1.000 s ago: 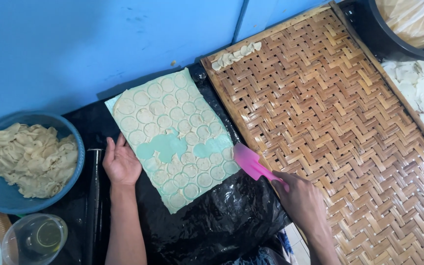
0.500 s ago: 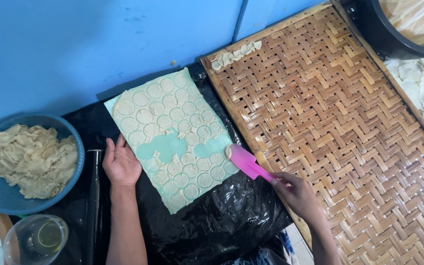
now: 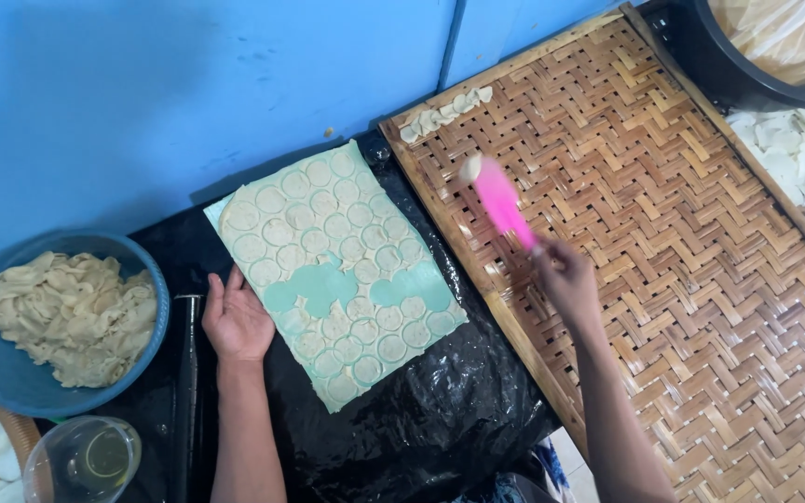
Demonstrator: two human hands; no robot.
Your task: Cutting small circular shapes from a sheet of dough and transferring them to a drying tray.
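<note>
Dough disc lifted toward the woven tray

The right hand, closed on the pink spatula, has swung from the dough sheet over the tray; the left hand stays flat, holding nothing.

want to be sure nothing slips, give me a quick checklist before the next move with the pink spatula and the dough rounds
1. Right hand grips the pink spatula: ok.
2. Dough round sits on the spatula tip: ok, though blurred.
3. Spatula is over the woven bamboo tray, near the small pile of rounds at its top edge: ok.
4. Left hand lies flat at the edge of the cut dough sheet: ok.
5. Bare tray surface beside the pile: ok.
6. Round firmly stuck to the spatula: cannot tell.
</note>
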